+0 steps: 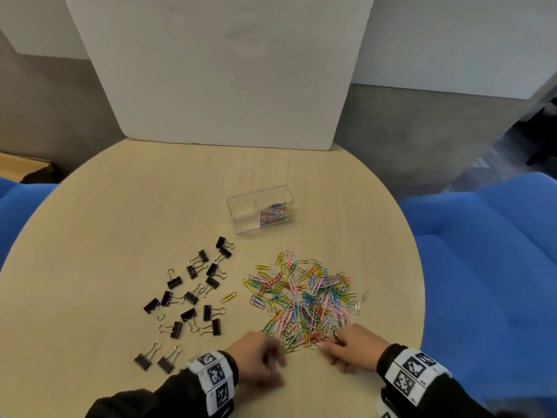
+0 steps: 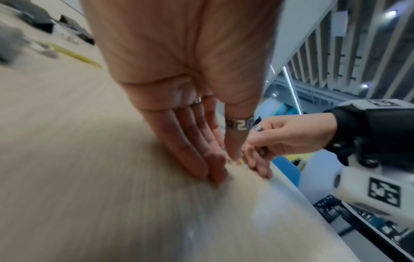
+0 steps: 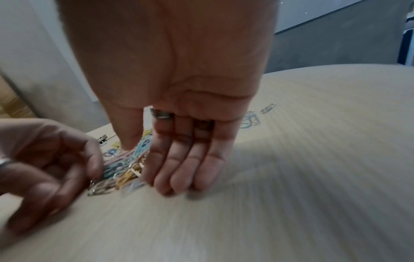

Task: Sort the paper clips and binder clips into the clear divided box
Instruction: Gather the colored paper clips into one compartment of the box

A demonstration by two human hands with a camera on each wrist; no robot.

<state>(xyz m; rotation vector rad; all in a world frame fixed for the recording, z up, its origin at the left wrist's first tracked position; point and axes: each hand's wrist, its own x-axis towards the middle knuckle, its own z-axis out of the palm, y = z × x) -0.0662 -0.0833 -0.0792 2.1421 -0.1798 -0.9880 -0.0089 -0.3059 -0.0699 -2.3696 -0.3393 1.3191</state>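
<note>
From the head view, a round wooden table (image 1: pixel 120 206) fills the middle of the frame. The clear divided box (image 1: pixel 261 209) sits just above centre; its right compartment holds coloured clips, its left looks empty. A big heap of coloured paper clips (image 1: pixel 304 297) spreads at lower centre-right, and the black binder clips (image 1: pixel 193 297) lie scattered to its left. Both hands are at the bottom edge of the heap: the left hand (image 1: pixel 259 360) with fingers curled inward, the right hand (image 1: pixel 351 348) just beside the clips.

In the left wrist view, the left hand's fingers (image 2: pixel 201 156) lie long and together, tips on the wood at mid-frame; nothing is pinched that I can see.

In the right wrist view, the right hand's fingers (image 3: pixel 190 168) are straight and close together, touching the table, with the clips bunched at their left edge.

I'd say they're raking paper clips together into a handful. Next comes cupping that bunch between both palms, lifting it, and carrying it to the right compartment without spilling.
</note>
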